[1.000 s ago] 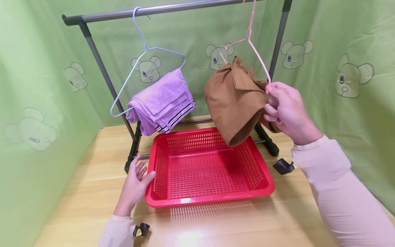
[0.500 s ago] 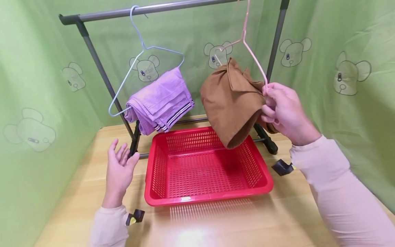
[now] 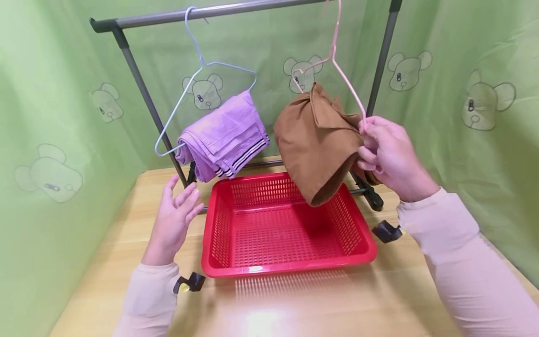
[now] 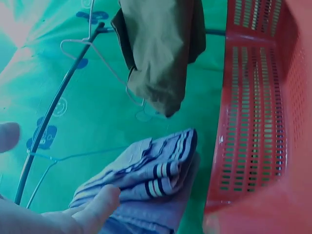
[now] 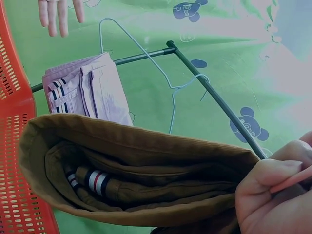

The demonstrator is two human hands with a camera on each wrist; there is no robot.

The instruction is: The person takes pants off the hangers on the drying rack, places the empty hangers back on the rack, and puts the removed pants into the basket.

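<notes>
My right hand [image 3: 389, 157] pinches the lower corner of a pink wire hanger [image 3: 347, 82]. A folded brown garment [image 3: 316, 140] hangs over this hanger; the right wrist view looks into its open fold, where a striped band [image 5: 97, 181] shows. A folded lavender garment [image 3: 223, 131] with dark and white stripes hangs on a pale blue hanger [image 3: 177, 107] at the left. My left hand [image 3: 174, 220] is raised below that garment with its fingers extended, holding nothing. In the left wrist view its fingertip overlaps the lavender garment [image 4: 168, 170]; contact cannot be told.
A red perforated basket [image 3: 288, 270] stands on the wooden table [image 3: 126, 243] beneath both garments. The grey metal rack [image 3: 156, 18] has a top bar and dark feet. Green bear-print curtains [image 3: 46, 117] close in the sides and back.
My left hand has left the basket's left rim, moving left and then up toward the lavender garment. My right hand keeps its pinch on the pink hanger; the brown garment sits slightly lower.
</notes>
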